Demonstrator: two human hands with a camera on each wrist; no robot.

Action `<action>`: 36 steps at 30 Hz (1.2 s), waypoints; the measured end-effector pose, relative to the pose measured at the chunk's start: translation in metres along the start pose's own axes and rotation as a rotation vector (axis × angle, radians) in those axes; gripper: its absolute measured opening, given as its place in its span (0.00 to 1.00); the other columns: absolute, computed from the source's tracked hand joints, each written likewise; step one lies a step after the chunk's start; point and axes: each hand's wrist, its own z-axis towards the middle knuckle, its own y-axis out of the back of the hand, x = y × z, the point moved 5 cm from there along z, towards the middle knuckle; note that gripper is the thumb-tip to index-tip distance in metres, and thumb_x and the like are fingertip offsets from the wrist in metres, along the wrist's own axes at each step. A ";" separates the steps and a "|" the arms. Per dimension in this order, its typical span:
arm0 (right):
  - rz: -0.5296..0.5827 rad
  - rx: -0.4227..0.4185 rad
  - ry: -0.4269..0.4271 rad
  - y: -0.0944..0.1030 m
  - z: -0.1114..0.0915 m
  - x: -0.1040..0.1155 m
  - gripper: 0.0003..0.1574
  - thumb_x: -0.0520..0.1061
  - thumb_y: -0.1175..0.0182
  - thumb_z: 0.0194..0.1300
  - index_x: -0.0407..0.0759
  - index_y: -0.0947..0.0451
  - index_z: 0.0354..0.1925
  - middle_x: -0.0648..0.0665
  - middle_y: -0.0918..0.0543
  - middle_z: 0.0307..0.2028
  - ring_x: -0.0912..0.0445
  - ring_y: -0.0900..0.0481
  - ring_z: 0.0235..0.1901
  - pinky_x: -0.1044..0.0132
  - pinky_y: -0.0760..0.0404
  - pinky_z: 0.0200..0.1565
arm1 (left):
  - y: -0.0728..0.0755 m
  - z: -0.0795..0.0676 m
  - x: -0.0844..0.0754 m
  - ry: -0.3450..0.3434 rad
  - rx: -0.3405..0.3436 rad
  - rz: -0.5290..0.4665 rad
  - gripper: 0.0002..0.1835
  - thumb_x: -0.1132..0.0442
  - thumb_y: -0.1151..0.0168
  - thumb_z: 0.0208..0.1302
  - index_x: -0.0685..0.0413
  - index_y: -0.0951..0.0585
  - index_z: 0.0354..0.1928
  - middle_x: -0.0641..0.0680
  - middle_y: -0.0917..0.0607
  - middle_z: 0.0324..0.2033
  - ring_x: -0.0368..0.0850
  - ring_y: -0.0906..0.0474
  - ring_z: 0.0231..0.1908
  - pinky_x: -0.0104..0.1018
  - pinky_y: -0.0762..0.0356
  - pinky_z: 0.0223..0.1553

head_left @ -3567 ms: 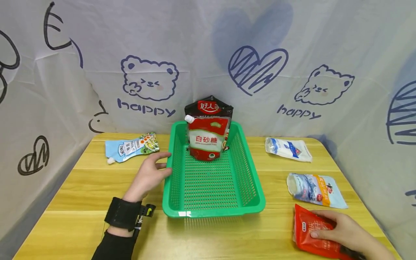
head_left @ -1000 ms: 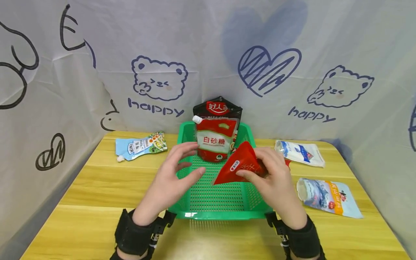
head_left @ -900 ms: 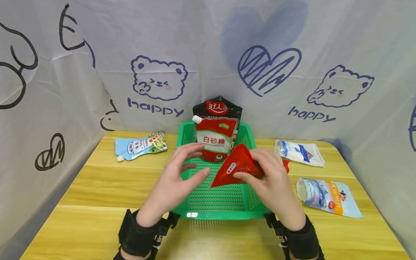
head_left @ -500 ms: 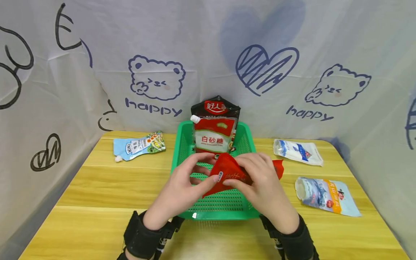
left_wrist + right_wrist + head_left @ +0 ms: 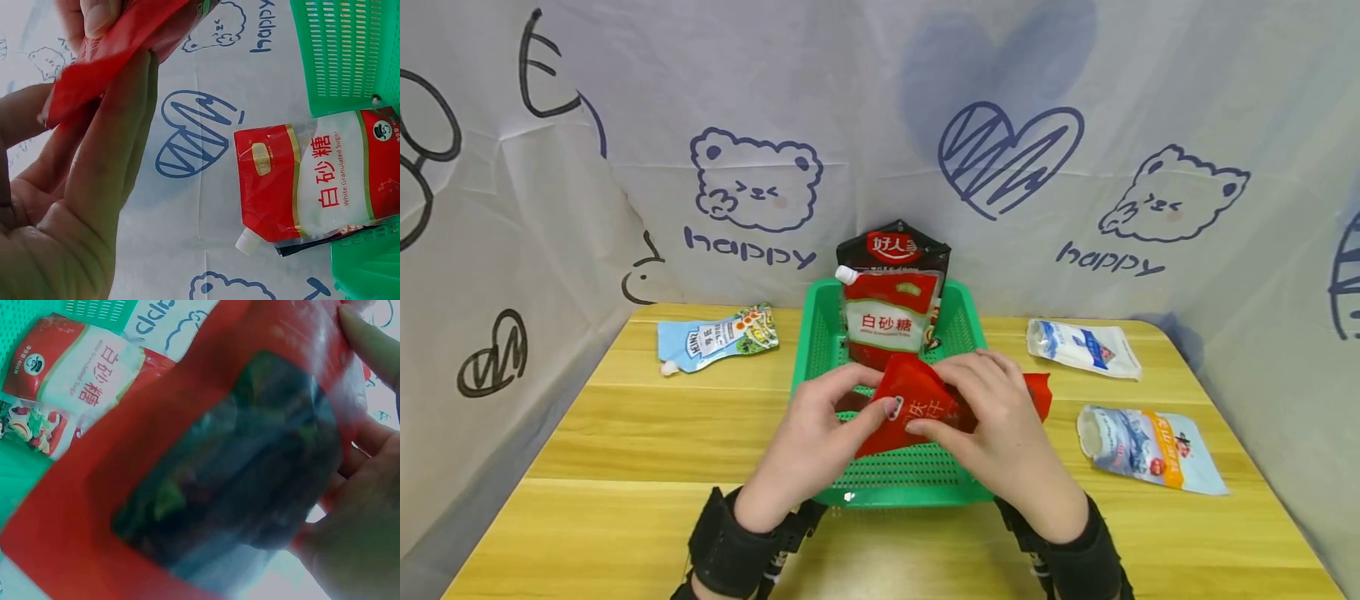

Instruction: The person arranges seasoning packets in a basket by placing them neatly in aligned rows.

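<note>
A red food pouch (image 5: 917, 400) is held up over the green basket (image 5: 910, 498), its front face tilted. My right hand (image 5: 1000, 429) grips it from the right, thumb in front and fingers behind. At the pouch's left corner my left hand (image 5: 812, 437) pinches it, the thumb on the printed face. The right wrist view shows the pouch's other side, with a clear window (image 5: 250, 462) and dark contents. Behind it, a red and white sugar pouch (image 5: 891, 321) with a white spout stands in the basket, leaning on a black pouch (image 5: 857, 252).
On the wooden table (image 5: 625, 517), a light blue Heinz pouch (image 5: 718, 337) lies left of the basket. To the right lie a white and blue pouch (image 5: 1082, 347) and a light blue and orange pouch (image 5: 1150, 450). A white cloth (image 5: 865, 100) with drawings hangs behind.
The right hand has lifted the red pouch from the table's right side and carried it left over the basket. The left hand has left the basket's rim and taken hold of the pouch's corner.
</note>
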 end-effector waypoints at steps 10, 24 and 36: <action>0.042 0.058 -0.004 0.010 -0.005 -0.001 0.39 0.43 0.20 0.56 0.46 0.21 0.65 0.48 0.17 0.60 0.51 0.22 0.59 0.49 0.20 0.59 | 0.017 -0.011 -0.016 -0.121 -0.153 0.065 0.12 0.72 0.29 0.65 0.57 0.12 0.49 0.52 0.11 0.45 0.44 0.14 0.42 0.34 0.12 0.38; 0.075 0.097 0.035 0.002 -0.007 0.001 0.32 0.40 0.21 0.57 0.41 0.18 0.60 0.47 0.14 0.56 0.55 0.14 0.48 0.60 0.11 0.45 | 0.016 -0.015 -0.029 -0.261 -0.148 0.184 0.15 0.73 0.29 0.64 0.55 0.11 0.51 0.49 0.10 0.46 0.41 0.13 0.44 0.32 0.13 0.45; 0.212 -0.029 0.001 0.009 -0.004 -0.002 0.32 0.33 0.24 0.59 0.38 0.21 0.60 0.43 0.15 0.54 0.55 0.18 0.43 0.72 0.16 0.41 | 0.019 -0.013 -0.029 -0.270 -0.226 0.184 0.29 0.70 0.23 0.60 0.55 0.19 0.64 0.50 0.16 0.60 0.45 0.18 0.57 0.43 0.16 0.55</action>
